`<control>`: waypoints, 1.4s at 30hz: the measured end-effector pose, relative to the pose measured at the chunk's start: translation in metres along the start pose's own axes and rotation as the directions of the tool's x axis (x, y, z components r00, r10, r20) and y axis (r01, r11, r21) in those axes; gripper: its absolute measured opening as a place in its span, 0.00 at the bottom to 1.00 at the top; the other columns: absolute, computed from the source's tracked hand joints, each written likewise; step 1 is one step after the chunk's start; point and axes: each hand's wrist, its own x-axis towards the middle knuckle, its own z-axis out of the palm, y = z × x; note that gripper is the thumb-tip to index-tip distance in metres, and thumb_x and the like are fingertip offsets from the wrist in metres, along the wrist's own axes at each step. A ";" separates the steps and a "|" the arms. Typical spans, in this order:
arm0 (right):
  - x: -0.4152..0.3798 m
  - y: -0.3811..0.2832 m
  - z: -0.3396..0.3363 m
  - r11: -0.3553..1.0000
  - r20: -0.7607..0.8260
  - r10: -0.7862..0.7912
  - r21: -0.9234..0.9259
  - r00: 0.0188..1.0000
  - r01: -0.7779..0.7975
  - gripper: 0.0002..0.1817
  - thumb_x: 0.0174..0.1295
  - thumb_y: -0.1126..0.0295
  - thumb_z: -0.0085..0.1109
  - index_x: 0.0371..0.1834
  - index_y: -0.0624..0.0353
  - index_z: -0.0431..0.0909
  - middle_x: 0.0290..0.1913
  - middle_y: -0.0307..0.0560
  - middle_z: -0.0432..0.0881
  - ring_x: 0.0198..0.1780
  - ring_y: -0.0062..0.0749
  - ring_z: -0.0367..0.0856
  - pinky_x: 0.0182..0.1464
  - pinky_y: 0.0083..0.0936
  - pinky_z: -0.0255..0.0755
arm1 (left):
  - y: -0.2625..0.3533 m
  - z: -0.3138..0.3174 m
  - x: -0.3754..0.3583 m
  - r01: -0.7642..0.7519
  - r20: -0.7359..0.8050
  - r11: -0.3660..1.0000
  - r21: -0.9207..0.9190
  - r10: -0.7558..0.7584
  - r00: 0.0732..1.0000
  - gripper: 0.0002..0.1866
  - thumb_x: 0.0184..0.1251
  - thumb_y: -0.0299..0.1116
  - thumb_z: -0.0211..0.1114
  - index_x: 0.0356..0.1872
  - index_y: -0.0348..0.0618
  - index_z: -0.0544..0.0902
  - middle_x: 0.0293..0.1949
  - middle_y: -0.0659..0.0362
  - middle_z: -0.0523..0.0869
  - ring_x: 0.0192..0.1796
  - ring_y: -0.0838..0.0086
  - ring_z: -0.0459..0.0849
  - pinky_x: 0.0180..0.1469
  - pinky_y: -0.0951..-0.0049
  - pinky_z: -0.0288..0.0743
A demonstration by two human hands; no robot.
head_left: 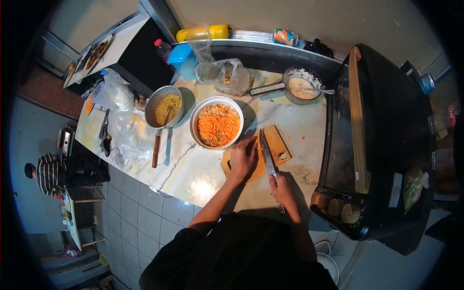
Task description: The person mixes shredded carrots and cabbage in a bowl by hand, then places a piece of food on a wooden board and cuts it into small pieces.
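Observation:
My right hand (pixel 282 190) is closed around the handle of a long kitchen knife (pixel 267 151). The blade points away from me over a wooden cutting board (pixel 278 137). My left hand (pixel 241 160) rests on the board's left part, left of the blade, with its fingers curled; whatever lies under them is hidden. Just beyond that hand stands a white bowl (pixel 193 126) filled with shredded carrot (pixel 218 126) mixed with green bits. A few orange scraps (pixel 303 137) lie on the marble-patterned counter (pixel 193 169) to the board's right.
Left stands a saucepan (pixel 151 105) of pale strips in liquid, handle towards me. Behind are a pan (pixel 302 99) of creamy mix, plastic bags (pixel 225 77) and a blue container (pixel 182 59). A black appliance (pixel 386 121) borders the right. Another person (pixel 52 171) stands far left.

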 end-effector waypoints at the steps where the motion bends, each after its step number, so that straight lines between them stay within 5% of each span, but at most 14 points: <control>1: 0.001 -0.001 0.000 0.999 -0.019 -0.050 0.000 0.999 0.050 0.16 0.69 0.63 0.50 0.31 0.67 0.73 0.23 0.65 0.76 0.28 0.61 0.78 0.29 0.48 0.68 | 0.000 0.001 0.000 0.005 -0.011 1.000 -0.019 -0.006 1.000 0.12 0.61 0.24 0.63 0.46 0.36 0.83 0.40 0.46 0.86 0.42 0.50 0.84 0.47 0.61 0.77; 11: 0.003 0.013 0.010 0.993 -0.022 -0.077 0.086 0.997 0.078 0.18 0.70 0.62 0.50 0.28 0.66 0.71 0.16 0.55 0.74 0.16 0.43 0.78 0.20 0.39 0.68 | -0.004 0.004 -0.001 -0.004 -0.054 0.998 -0.062 0.000 0.999 0.13 0.62 0.26 0.63 0.47 0.37 0.82 0.38 0.46 0.86 0.40 0.54 0.85 0.42 0.62 0.77; 24: 0.005 0.019 0.010 0.983 0.038 -0.115 0.147 0.993 0.108 0.19 0.72 0.61 0.47 0.28 0.66 0.67 0.16 0.49 0.71 0.13 0.36 0.75 0.13 0.34 0.67 | 0.001 0.005 0.005 0.084 -0.022 0.995 -0.056 -0.085 0.996 0.10 0.63 0.28 0.64 0.45 0.38 0.83 0.34 0.48 0.87 0.37 0.55 0.86 0.40 0.64 0.77; 30: 0.002 0.004 -0.003 0.982 0.168 0.034 0.177 0.985 -0.064 0.20 0.72 0.60 0.46 0.28 0.65 0.67 0.16 0.46 0.70 0.12 0.31 0.74 0.12 0.32 0.66 | 0.000 0.007 0.003 0.086 -0.042 0.995 -0.040 -0.088 0.995 0.11 0.64 0.30 0.63 0.45 0.38 0.84 0.33 0.47 0.87 0.35 0.53 0.86 0.38 0.62 0.77; 36: 0.001 0.015 0.002 0.973 0.120 -0.117 0.212 0.986 0.089 0.18 0.73 0.59 0.46 0.30 0.63 0.68 0.14 0.41 0.69 0.11 0.26 0.71 0.11 0.28 0.65 | 0.002 0.005 0.001 0.112 -0.019 0.990 -0.086 -0.114 0.993 0.10 0.65 0.28 0.63 0.44 0.35 0.83 0.33 0.46 0.86 0.35 0.57 0.87 0.39 0.65 0.76; 38: 0.000 0.009 -0.004 0.941 0.239 0.028 0.321 0.971 -0.106 0.18 0.73 0.59 0.46 0.30 0.63 0.68 0.13 0.39 0.68 0.11 0.23 0.69 0.10 0.27 0.63 | -0.002 0.008 0.001 0.092 -0.044 0.984 -0.155 -0.100 0.994 0.11 0.63 0.25 0.64 0.46 0.35 0.82 0.33 0.46 0.86 0.35 0.58 0.86 0.39 0.65 0.76; 42: -0.003 0.004 -0.011 0.914 0.310 0.096 0.349 0.946 -0.206 0.18 0.73 0.59 0.46 0.31 0.62 0.68 0.13 0.38 0.67 0.10 0.21 0.67 0.09 0.26 0.62 | 0.004 -0.001 -0.002 0.007 -0.048 0.998 -0.063 -0.010 0.999 0.13 0.62 0.24 0.63 0.48 0.35 0.81 0.33 0.46 0.85 0.35 0.54 0.84 0.38 0.63 0.76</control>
